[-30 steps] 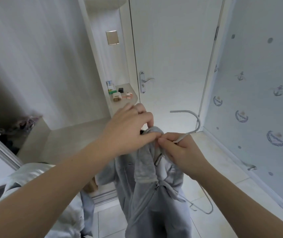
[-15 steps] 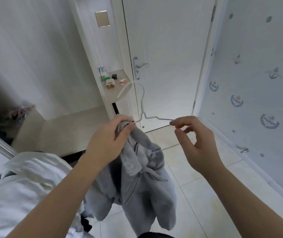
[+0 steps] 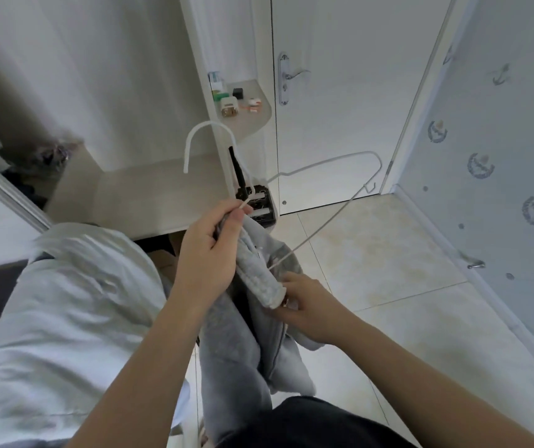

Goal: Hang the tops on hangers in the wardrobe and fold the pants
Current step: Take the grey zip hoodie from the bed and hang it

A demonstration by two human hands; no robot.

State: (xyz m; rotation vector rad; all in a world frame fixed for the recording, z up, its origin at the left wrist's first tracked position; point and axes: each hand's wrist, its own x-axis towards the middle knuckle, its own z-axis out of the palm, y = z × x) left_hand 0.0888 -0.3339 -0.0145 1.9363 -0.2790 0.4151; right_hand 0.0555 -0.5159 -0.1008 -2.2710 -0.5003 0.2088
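A grey zip-up top (image 3: pixel 256 331) hangs bunched in front of me. My left hand (image 3: pixel 209 250) grips its collar together with the neck of a white wire hanger (image 3: pixel 333 163), whose hook points up and left. The hanger's right shoulder sticks out to the right, bare of cloth, and its lower wire runs down into the top. Below it, my right hand (image 3: pixel 304 305) pinches the front edge of the grey top near the zip.
A pale garment (image 3: pixel 74 302) lies piled at the left. Behind stand a white wardrobe panel (image 3: pixel 107 76), a small shelf (image 3: pixel 249 121) with little items, and a shut white door (image 3: pixel 349 92). A blue patterned wall (image 3: pixel 498 156) is at the right over the tiled floor (image 3: pixel 398 253).
My right hand let go of the hanger's arm and dropped to the grey top's front edge. The hanger tilted, its hook swinging left. My left hand kept its grip.
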